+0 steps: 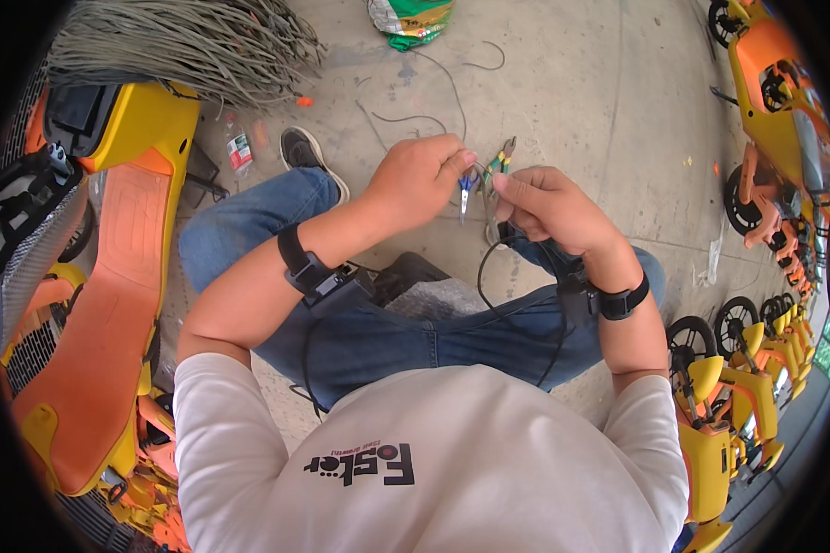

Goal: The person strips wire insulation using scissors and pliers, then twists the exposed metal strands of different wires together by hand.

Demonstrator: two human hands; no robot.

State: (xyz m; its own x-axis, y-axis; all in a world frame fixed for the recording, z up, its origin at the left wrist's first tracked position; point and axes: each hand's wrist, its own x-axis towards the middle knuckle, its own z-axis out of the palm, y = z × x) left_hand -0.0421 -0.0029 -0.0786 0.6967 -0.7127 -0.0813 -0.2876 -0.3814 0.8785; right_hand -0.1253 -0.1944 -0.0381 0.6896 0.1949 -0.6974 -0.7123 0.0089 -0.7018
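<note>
My left hand (417,182) is closed in a pinch in front of me, with what looks like a thin grey cable at its fingertips, mostly hidden. Just to the right, my right hand (551,210) also pinches, thumb against fingers; whatever it grips is too small to make out. Between and beyond the hands lie pliers (502,158) with green and yellow handles. A blue-handled tool (466,192) with a pointed metal tip shows in the gap between my hands. Below my right hand hangs a black cable (481,276), looping toward my lap.
A large bundle of grey cables (184,46) lies at the far left, near a plastic bottle (239,152). Loose cable pieces (452,88) and a green-and-white bag (411,20) lie ahead. Yellow-orange scooters stand left (120,230) and right (738,405). A clear plastic bundle (433,300) sits between my legs.
</note>
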